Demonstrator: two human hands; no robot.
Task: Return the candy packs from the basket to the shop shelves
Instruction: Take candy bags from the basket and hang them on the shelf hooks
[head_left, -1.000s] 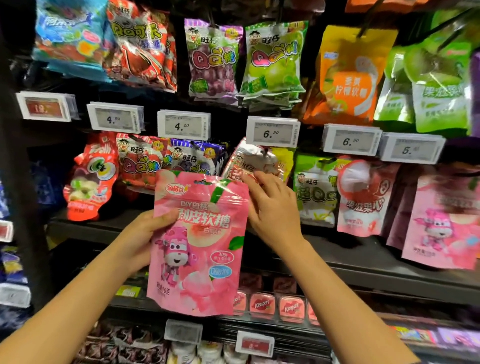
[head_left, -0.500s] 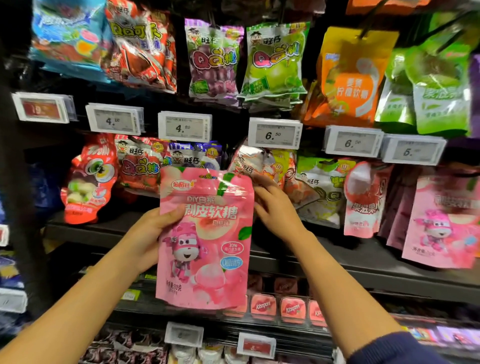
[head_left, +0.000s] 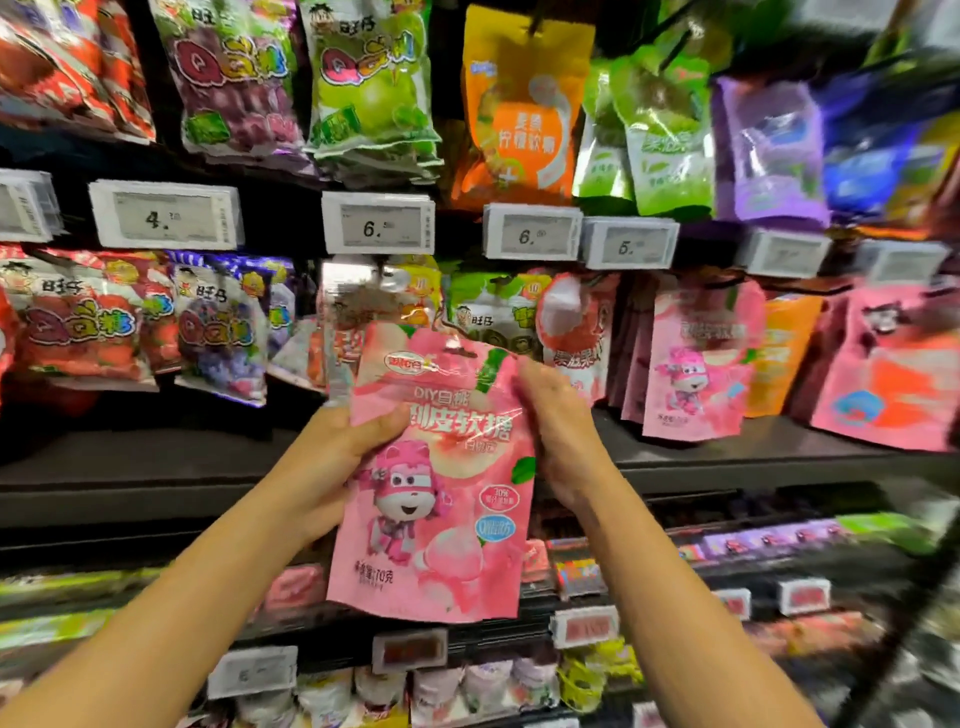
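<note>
Both the left hand (head_left: 332, 462) and right hand (head_left: 558, 431) grasp a pink peach-candy pouch (head_left: 441, 499) upright before hanging candy packs (head_left: 696, 358).

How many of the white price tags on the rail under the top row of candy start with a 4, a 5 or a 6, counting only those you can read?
Price tag starting with 4: 1
Price tags starting with 6: 2
Price tag starting with 5: 1
Total readable: 4
The other tags on that rail are cut off or too blurred to read.
</note>
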